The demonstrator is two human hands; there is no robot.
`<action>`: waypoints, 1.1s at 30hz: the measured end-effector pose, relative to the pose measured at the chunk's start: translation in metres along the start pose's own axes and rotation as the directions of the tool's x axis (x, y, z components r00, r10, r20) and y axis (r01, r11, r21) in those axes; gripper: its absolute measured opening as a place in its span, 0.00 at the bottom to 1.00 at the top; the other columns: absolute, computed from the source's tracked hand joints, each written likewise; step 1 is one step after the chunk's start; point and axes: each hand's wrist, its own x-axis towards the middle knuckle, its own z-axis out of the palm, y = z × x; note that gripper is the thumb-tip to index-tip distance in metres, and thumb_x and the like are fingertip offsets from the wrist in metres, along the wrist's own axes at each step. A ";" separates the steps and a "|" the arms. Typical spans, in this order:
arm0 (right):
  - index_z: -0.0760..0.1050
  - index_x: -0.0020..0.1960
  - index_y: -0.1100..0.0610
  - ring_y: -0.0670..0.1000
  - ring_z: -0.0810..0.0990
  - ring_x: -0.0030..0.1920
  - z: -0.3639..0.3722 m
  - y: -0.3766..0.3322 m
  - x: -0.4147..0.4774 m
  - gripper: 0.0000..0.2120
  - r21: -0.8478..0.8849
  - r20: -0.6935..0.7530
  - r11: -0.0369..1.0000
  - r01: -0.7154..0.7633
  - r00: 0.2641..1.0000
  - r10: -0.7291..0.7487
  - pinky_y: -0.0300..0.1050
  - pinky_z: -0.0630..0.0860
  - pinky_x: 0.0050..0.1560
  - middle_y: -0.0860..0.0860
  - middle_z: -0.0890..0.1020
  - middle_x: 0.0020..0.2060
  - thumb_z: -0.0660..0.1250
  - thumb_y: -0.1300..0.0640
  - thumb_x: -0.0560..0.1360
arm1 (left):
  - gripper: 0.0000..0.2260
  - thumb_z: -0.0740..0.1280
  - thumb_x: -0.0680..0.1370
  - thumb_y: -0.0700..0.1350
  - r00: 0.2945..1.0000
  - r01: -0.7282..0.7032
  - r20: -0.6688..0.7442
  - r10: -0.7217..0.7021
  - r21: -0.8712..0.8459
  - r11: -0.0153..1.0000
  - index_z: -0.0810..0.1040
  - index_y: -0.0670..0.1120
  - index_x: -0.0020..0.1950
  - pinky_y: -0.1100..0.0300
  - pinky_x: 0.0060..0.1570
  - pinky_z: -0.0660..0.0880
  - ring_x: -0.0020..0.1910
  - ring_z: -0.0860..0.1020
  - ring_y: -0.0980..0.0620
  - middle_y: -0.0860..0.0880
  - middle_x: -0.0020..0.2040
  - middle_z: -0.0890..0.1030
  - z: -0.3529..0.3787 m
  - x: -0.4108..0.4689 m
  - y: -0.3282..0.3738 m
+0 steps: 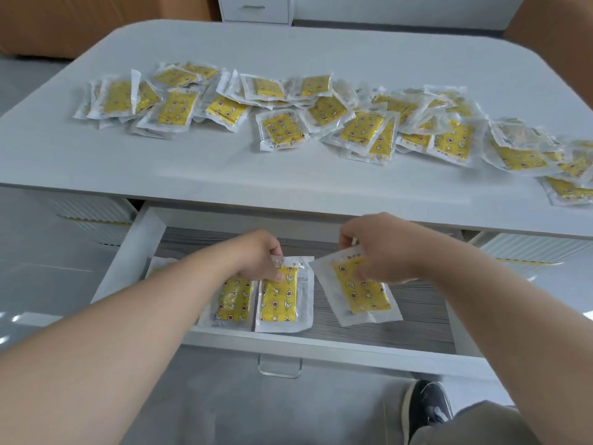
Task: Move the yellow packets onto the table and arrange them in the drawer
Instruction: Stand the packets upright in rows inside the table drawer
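Your left hand (256, 255) pinches the top edge of a clear-wrapped yellow packet (284, 300) lying flat in the open white drawer (128, 252). Just right of that grip, your right hand (382, 248) pinches a second, tilted yellow packet (359, 300) above the drawer's grey floor. Beyond both grips, loose yellow packets (321, 120) litter the white table (288, 53).

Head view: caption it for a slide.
Two hands lay yellow packets in the open drawer.

Two bare arms, no sleeves, no watch, no rings. Left hand (256, 255) and right hand (382, 248) with short, plain nails. Grey-brown trouser leg (475, 425) low on the right. Dark shoe (428, 404) with pale sole edge.
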 end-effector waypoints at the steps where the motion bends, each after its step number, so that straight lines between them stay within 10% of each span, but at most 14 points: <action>1: 0.74 0.51 0.49 0.50 0.78 0.47 0.005 0.000 0.004 0.11 -0.022 0.019 1.000 -0.006 1.000 0.006 0.42 0.74 0.39 0.45 0.76 0.47 0.70 0.61 0.73 | 0.19 0.75 0.76 0.50 1.000 -0.005 -0.002 0.005 -0.020 1.000 0.77 0.50 0.65 0.60 0.50 0.71 0.55 0.76 0.50 0.50 0.66 0.77 0.003 0.007 -0.004; 15: 0.73 0.60 0.53 0.53 0.78 0.51 0.039 0.005 0.047 0.14 -0.021 0.127 0.999 -0.044 0.991 0.046 0.42 0.74 0.41 0.51 0.79 0.54 0.71 0.60 0.76 | 0.14 0.77 0.73 0.52 0.996 -0.081 -0.012 0.085 0.211 0.974 0.77 0.51 0.54 0.57 0.47 0.73 0.52 0.76 0.51 0.51 0.56 0.78 0.027 0.029 -0.022; 21: 0.75 0.56 0.52 0.51 0.85 0.46 0.065 0.014 0.063 0.14 0.201 0.204 0.977 -0.076 0.978 0.035 0.38 0.81 0.36 0.50 0.82 0.51 0.76 0.57 0.74 | 0.32 0.78 0.71 0.54 0.997 -0.068 -0.022 0.080 0.332 0.941 0.71 0.49 0.70 0.49 0.60 0.75 0.62 0.75 0.46 0.48 0.65 0.74 0.022 0.024 -0.022; 33: 0.75 0.58 0.56 0.52 0.86 0.50 0.083 0.020 0.071 0.15 0.325 0.226 0.940 -0.105 0.974 0.031 0.43 0.85 0.45 0.52 0.84 0.51 0.76 0.59 0.75 | 0.23 0.72 0.76 0.55 0.993 -0.092 -0.038 0.112 0.344 0.935 0.76 0.48 0.67 0.49 0.60 0.77 0.61 0.75 0.47 0.49 0.63 0.76 0.035 0.017 -0.031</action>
